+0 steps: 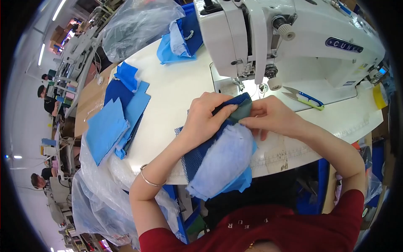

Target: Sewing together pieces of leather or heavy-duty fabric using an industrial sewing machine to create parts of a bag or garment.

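Note:
My left hand (203, 119) pinches the upper edge of a sewn fabric piece (222, 161), which has dark blue mesh, fluffy pale blue padding and bright blue cloth. At that edge a small grey-green fabric flap (242, 111) is folded over, and my right hand (273, 115) grips it between thumb and fingers. The piece hangs down over the front edge of the white table (168, 101). Just beyond my fingers stands a white sewing machine (294, 46), its needle and presser foot (240, 84) apart from the fabric.
Scissors (308, 99) with blue and green handles lie right of the needle. Blue fabric pieces (107, 130) are stacked at the left, with another bundle (178, 44) at the back. Clear plastic bags (138, 27) crowd the left side. Yellow tape (380, 96) sits far right. People work farther left.

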{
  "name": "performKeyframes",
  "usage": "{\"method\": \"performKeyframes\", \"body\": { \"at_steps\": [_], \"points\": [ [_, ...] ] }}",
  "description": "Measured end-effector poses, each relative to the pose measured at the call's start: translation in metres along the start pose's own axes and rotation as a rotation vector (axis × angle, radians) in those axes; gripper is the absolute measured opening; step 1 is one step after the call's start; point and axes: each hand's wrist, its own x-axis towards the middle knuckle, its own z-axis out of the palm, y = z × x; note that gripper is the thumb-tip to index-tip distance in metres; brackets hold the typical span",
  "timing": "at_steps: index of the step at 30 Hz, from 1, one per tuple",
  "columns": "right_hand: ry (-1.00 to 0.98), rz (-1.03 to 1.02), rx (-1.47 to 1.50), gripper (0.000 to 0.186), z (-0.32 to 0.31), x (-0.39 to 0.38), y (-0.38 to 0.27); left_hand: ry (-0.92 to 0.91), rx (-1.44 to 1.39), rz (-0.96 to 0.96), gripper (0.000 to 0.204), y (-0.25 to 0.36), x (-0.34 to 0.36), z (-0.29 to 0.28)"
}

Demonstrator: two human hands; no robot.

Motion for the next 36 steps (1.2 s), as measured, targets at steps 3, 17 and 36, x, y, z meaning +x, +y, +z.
{"method": "performKeyframes", "body": {
  "at_steps": [3,17,36],
  "points": [
    [-0.081,-0.023,0.184,0.021,0.005,0.008,0.005,0.047,-0.096,-0.026,0.019,-0.001,-0.001,0.002],
    [0.096,-0.145,0.096,0.018,0.009,0.005,0.014,0.285,0.07,0.204,0.029,0.002,0.002,0.006],
    [0.353,-0.27,0.058,0.035,0.006,-0.004,0.001,0.233,-0.007,0.15,0.014,0.001,-0.009,0.005]
  ]
}}
